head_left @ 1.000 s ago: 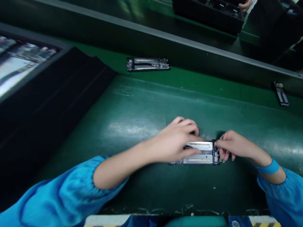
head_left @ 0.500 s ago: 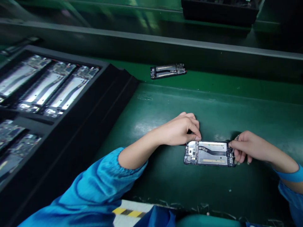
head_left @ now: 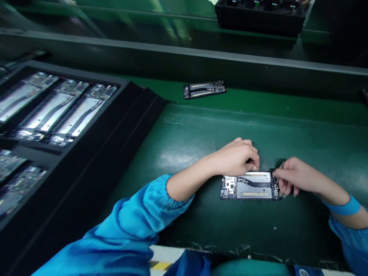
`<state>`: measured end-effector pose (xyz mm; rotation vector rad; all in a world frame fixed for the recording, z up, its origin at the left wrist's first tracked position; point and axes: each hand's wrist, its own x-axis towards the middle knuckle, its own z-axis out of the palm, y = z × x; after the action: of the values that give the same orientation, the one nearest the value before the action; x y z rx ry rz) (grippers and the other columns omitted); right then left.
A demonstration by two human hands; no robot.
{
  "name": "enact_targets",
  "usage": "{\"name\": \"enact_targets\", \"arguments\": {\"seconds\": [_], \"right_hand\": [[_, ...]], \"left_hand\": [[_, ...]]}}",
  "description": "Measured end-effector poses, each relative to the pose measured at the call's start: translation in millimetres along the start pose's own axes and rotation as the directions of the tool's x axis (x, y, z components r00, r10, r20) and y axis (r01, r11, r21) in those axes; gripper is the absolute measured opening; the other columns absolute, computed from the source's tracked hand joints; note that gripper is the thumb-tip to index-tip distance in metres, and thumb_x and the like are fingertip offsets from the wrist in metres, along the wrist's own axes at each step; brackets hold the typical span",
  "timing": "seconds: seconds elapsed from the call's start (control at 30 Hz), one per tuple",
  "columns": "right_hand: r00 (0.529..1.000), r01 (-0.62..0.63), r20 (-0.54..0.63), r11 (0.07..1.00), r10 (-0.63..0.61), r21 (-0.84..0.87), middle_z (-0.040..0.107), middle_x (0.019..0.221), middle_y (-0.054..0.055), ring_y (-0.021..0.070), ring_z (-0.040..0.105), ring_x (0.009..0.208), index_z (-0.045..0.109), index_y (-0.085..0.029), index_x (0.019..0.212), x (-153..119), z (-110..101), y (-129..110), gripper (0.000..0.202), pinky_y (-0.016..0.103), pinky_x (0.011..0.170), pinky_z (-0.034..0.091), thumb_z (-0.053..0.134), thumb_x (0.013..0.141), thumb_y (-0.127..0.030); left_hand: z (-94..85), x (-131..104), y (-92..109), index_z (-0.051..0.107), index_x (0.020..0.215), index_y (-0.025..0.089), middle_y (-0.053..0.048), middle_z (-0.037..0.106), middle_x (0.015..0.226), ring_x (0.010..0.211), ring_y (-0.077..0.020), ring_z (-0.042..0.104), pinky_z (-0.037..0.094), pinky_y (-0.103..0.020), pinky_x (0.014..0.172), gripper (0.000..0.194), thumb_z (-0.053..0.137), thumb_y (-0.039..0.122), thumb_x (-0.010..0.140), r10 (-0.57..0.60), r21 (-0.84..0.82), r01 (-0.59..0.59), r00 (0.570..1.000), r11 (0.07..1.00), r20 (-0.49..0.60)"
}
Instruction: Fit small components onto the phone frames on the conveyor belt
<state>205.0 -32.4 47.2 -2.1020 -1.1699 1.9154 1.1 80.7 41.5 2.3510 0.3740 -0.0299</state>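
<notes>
An opened phone (head_left: 254,191), its circuit board and silver battery bay exposed, lies flat and crosswise on the green mat. My left hand (head_left: 240,157) is closed in a pinch over the phone's far long edge; whatever sits between its fingertips is hidden. At the phone's right end, my right hand (head_left: 297,176) is closed around a thin metal tool, apparently tweezers (head_left: 282,165), with only a small shiny part showing above the fingers. The right fingertips are at the phone's far right corner.
Another opened phone (head_left: 204,89) lies farther back on the green surface. On the left, a black tray (head_left: 120,115) holds several opened phones in slots. A second black tray (head_left: 258,21) stands beyond the long grey ledge (head_left: 184,51).
My left hand has slid right along the phone's far edge, from its left end toward the middle. My right hand stays at the right end. The view has shifted slightly.
</notes>
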Motion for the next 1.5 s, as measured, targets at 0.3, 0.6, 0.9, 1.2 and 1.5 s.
{"name": "enact_targets", "arguments": {"seconds": [0.3,0.6,0.9,1.2,1.5], "right_hand": [[0.998,0.062,-0.018,0.998,-0.062,0.014,0.071,0.059,0.009,0.0167,0.069,0.051,0.064,-0.013,0.053,2,1,2,0.037,0.013,0.033,0.046,0.050,0.087,-0.012],[0.994,0.105,-0.015,0.994,-0.104,0.038,0.070,0.058,0.009,0.0179,0.069,0.051,0.065,-0.014,0.054,9,2,11,0.034,0.014,0.035,0.047,0.054,0.086,-0.018],[0.741,0.579,-0.459,0.813,-0.490,0.066,0.074,0.094,0.009,0.0230,0.069,0.087,0.076,-0.016,0.098,-1,-19,27,0.036,0.029,0.074,0.055,0.048,0.089,-0.036],[0.681,0.649,-0.383,0.757,-0.623,-0.077,0.062,0.074,0.001,0.0205,0.057,0.072,0.064,-0.019,0.077,-2,12,22,0.025,0.026,0.064,0.042,0.049,0.093,-0.031],[0.589,0.718,-0.497,0.695,-0.637,-0.041,0.050,0.070,-0.001,0.0188,0.049,0.067,0.053,-0.021,0.074,-6,24,21,0.024,0.026,0.061,0.038,0.047,0.095,-0.032]], "left_hand": [[9.9,28,13,0.074,0.079,0.024,0.002,0.073,0.088,0.095,-0.0202,0.055,0.032,-0.035,0.084,0.018,0.059,0.016,0.084,0.024,0.013,-0.024,1.000,1.000,-0.009],[15.3,22,25,0.071,0.088,0.023,0.001,0.070,0.089,0.096,-0.0202,0.056,0.035,-0.034,0.084,0.011,0.060,0.020,0.087,-0.073,0.057,0.074,0.997,0.996,-0.025],[34.7,3,40,0.062,0.093,0.017,-0.005,0.065,0.093,0.091,-0.0219,0.059,0.042,-0.036,0.082,0.012,0.053,0.024,0.095,-0.213,0.153,0.239,0.962,0.959,-0.170],[34.6,5,44,0.064,0.088,0.020,0.002,0.069,0.080,0.071,-0.0130,0.062,0.044,-0.025,0.064,0.014,0.059,0.032,0.092,-0.316,-0.433,0.148,0.883,0.889,-0.347],[32.9,1,58,0.066,0.083,0.022,0.004,0.073,0.080,0.070,-0.0132,0.062,0.043,-0.034,0.083,0.013,0.060,0.028,0.091,-0.331,-0.373,0.159,0.824,0.914,-0.460]]}}
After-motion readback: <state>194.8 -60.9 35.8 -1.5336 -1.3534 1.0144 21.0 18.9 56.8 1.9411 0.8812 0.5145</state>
